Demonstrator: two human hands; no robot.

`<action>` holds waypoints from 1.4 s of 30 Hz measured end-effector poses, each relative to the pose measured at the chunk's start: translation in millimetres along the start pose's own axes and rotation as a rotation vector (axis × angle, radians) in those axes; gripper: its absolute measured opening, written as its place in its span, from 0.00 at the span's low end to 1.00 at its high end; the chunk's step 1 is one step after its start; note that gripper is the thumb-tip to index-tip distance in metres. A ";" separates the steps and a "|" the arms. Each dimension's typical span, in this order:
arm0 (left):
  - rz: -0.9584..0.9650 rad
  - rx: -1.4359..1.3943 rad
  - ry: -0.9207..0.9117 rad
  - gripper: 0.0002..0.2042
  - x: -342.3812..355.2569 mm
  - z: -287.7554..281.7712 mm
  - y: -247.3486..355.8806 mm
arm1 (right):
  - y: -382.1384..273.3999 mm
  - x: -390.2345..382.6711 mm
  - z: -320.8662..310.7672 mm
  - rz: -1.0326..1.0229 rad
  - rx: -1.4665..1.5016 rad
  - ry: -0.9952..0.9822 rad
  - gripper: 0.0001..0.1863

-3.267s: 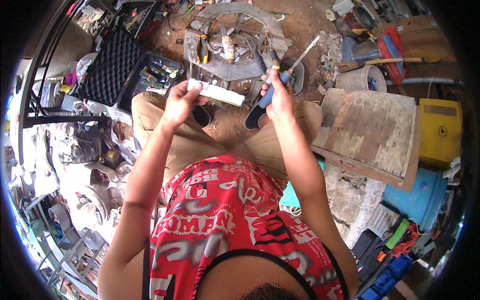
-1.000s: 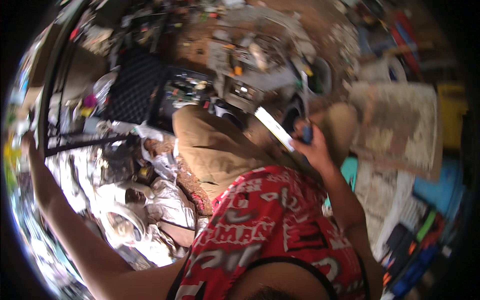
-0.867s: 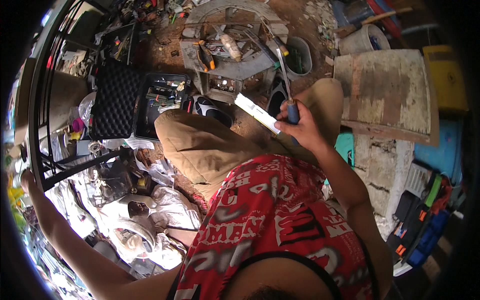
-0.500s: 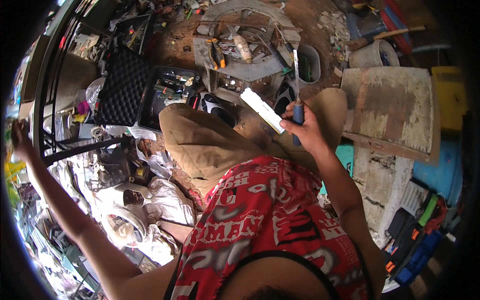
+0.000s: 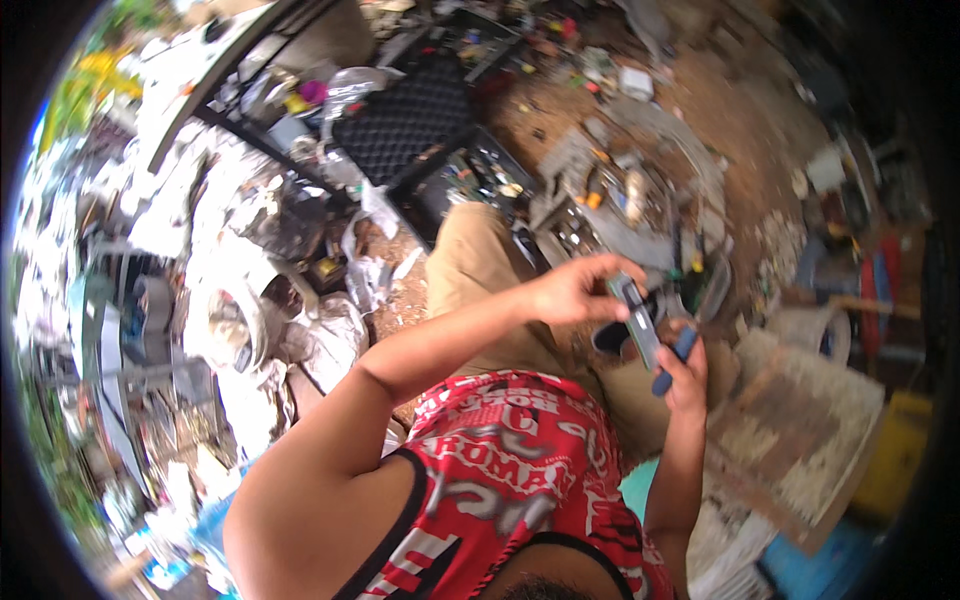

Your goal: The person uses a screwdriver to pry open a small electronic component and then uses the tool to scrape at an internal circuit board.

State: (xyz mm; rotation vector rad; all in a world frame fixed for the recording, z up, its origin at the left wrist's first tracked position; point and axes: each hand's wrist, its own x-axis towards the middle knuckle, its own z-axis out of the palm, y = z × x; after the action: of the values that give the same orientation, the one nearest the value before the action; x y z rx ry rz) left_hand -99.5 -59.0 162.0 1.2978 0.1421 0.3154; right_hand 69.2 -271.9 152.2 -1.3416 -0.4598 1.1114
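My left hand point(image 5: 582, 290) is closed on the far end of a flat, oblong grey piece point(image 5: 640, 322), thumb and fingers pinching it. Its near end rests in my right hand point(image 5: 686, 376), which also grips a blue-handled tool point(image 5: 676, 360). The tool's metal shaft is hard to make out here, being blurred or turned away. Both hands are held over my right thigh, in front of my bent legs. What exactly the oblong piece is, I cannot tell.
A black foam-lined case point(image 5: 410, 120) stands open beyond my left knee. Orange-handled pliers point(image 5: 594, 188) lie on a round-edged grey frame point(image 5: 690, 150). A worn wooden board point(image 5: 800, 430) is at right. A white bucket point(image 5: 235, 325) and plastic scraps crowd the left.
My left hand has come from the far left to grip the oblong piece, which has turned. My right hand keeps the piece and the blue-handled tool. The view has swung left.
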 end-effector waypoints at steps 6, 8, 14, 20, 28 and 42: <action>0.023 0.185 0.153 0.17 -11.8 -11.7 -25.4 | 4.0 19.2 0.1 -0.004 -0.045 0.107 0.23; -0.050 0.110 0.240 0.16 -6.7 -17.3 -34.2 | -0.3 32.5 -3.6 -0.013 -0.083 0.198 0.20; 0.103 -0.064 0.194 0.18 -4.6 -11.9 -47.9 | -11.6 28.2 2.3 -0.130 -0.135 0.125 0.21; 0.048 -0.126 0.195 0.20 0.5 -3.5 -54.6 | -6.1 27.3 14.9 -0.152 -0.145 0.159 0.20; 0.225 0.922 0.166 0.18 25.8 -33.4 -40.3 | 6.8 65.4 0.6 0.004 -0.083 0.196 0.22; 0.161 1.218 0.430 0.10 74.2 -78.0 -138.0 | -16.6 117.3 -29.9 -0.073 -0.753 0.139 0.23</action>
State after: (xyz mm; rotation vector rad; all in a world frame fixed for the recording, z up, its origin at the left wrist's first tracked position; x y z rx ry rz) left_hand -30.2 3.5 13.9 2.4347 0.6691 0.6999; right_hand 152.7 -187.5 123.2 -2.0180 -0.8676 0.7943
